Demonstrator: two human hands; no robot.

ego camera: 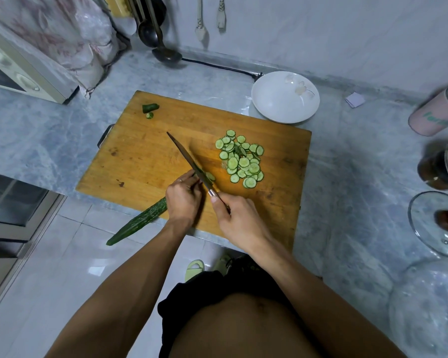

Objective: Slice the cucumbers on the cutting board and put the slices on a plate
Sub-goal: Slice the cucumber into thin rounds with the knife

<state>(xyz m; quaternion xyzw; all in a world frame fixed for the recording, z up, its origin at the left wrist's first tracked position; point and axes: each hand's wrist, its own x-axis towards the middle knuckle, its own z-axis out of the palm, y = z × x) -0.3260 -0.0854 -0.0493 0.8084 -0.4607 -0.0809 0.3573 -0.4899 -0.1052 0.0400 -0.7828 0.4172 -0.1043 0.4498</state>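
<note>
The left hand [184, 197] holds the cucumber [137, 222] down on the cutting board [145, 156]. The right hand [234, 215] grips the knife [189, 161], which seems to touch the cucumber's cut end. Slices [241, 158] lie piled near the white plate [285, 96].

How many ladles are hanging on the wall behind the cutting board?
2. One ladle hangs higher, near the corner; the other ladle hangs lower to its right, bowl near the counter. Others may hide among the handles above.
</note>
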